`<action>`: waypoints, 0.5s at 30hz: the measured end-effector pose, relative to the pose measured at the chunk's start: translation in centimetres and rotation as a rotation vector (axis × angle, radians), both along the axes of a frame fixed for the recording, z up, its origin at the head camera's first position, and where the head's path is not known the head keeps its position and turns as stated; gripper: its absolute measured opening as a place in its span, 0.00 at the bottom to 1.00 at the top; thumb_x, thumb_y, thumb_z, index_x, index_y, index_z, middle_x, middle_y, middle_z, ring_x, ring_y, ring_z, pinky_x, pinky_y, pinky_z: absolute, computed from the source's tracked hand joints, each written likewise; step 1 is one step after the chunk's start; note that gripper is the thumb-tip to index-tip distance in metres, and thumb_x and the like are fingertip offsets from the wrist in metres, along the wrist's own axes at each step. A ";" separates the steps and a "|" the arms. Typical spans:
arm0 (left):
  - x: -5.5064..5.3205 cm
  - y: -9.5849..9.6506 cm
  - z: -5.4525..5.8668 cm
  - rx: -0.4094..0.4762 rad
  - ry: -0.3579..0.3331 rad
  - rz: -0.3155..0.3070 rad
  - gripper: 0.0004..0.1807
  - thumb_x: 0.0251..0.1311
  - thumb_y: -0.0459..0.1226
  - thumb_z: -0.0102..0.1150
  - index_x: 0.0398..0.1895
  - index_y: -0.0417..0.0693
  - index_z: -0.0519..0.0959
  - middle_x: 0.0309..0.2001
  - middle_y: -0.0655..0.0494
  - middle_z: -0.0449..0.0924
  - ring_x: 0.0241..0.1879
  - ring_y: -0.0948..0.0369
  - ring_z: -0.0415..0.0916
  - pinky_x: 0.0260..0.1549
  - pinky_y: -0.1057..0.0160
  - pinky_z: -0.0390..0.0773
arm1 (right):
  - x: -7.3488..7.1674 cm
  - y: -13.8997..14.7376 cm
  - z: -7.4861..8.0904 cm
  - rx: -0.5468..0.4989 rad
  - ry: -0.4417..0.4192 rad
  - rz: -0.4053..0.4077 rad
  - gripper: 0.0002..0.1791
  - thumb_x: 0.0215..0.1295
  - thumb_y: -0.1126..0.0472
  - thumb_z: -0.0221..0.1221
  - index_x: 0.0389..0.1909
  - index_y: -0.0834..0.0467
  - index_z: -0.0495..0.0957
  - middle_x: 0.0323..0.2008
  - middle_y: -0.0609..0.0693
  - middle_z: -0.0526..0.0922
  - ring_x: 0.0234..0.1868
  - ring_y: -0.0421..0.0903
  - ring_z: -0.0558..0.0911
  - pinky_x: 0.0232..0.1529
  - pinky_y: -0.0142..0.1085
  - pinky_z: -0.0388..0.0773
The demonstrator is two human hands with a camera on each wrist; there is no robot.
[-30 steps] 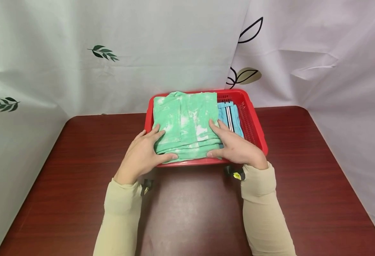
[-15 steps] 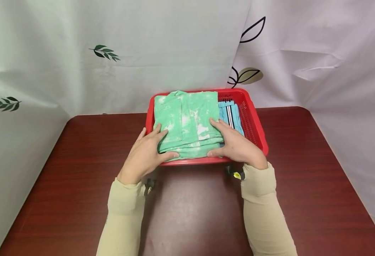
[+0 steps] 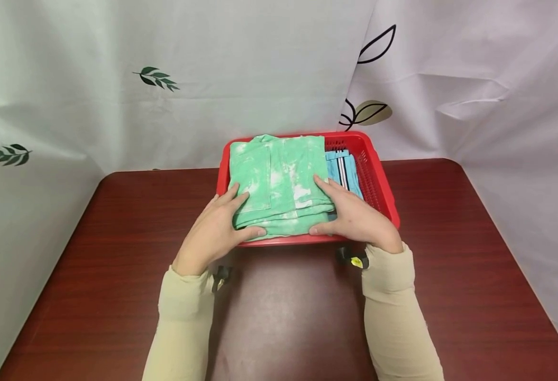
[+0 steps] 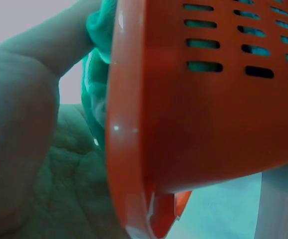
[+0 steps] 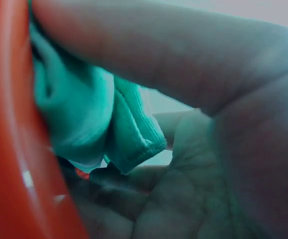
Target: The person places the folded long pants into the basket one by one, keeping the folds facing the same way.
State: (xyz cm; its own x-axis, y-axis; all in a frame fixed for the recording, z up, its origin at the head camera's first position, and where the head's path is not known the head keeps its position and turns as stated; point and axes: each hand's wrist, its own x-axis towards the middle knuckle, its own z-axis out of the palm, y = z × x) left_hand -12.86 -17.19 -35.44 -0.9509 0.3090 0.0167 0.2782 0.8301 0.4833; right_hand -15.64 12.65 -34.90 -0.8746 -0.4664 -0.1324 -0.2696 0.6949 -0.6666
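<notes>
A folded green garment (image 3: 279,174) with white tie-dye patches lies on the left part of a red plastic basket (image 3: 385,196). My left hand (image 3: 212,227) rests at its near left corner, fingers spread over the side and thumb along the front folds. At the near right corner my right hand (image 3: 357,217) touches it the same way, fingers straight along the side and thumb at the front. In the right wrist view, layered green cloth (image 5: 89,109) shows between thumb and fingers. The left wrist view has the basket's slotted wall (image 4: 209,114) beside the left hand.
A folded light-blue garment (image 3: 352,172) with black and white stripes sits in the basket, right of the green one. The basket stands at the back of a dark red wooden table (image 3: 283,317), close to a white leaf-patterned curtain (image 3: 240,69).
The hands have shifted only slightly, the left one a little to the right. The green garment's near left edge has moved slightly inward. The basket stays in place.
</notes>
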 end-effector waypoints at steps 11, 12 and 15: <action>0.3 0.0 -0.1 0.021 -0.004 -0.010 0.52 0.55 0.66 0.65 0.76 0.45 0.63 0.79 0.46 0.48 0.77 0.44 0.48 0.71 0.45 0.56 | 0.4 1.0 0.2 -0.018 0.019 -0.043 0.62 0.51 0.46 0.75 0.81 0.53 0.49 0.78 0.55 0.52 0.76 0.56 0.53 0.64 0.56 0.71; 0.3 -0.1 -0.1 0.027 -0.004 -0.009 0.52 0.55 0.66 0.64 0.76 0.45 0.63 0.80 0.46 0.48 0.77 0.45 0.48 0.71 0.44 0.56 | 0.4 1.1 0.3 -0.019 0.019 -0.051 0.62 0.51 0.46 0.75 0.81 0.53 0.49 0.78 0.56 0.51 0.77 0.57 0.53 0.63 0.56 0.71; 0.4 -0.1 -0.1 0.048 0.004 0.000 0.51 0.57 0.68 0.61 0.76 0.47 0.64 0.80 0.49 0.47 0.77 0.45 0.47 0.71 0.44 0.56 | 0.5 1.1 0.4 -0.014 0.027 -0.076 0.61 0.52 0.45 0.75 0.81 0.53 0.49 0.79 0.58 0.47 0.78 0.58 0.49 0.64 0.58 0.69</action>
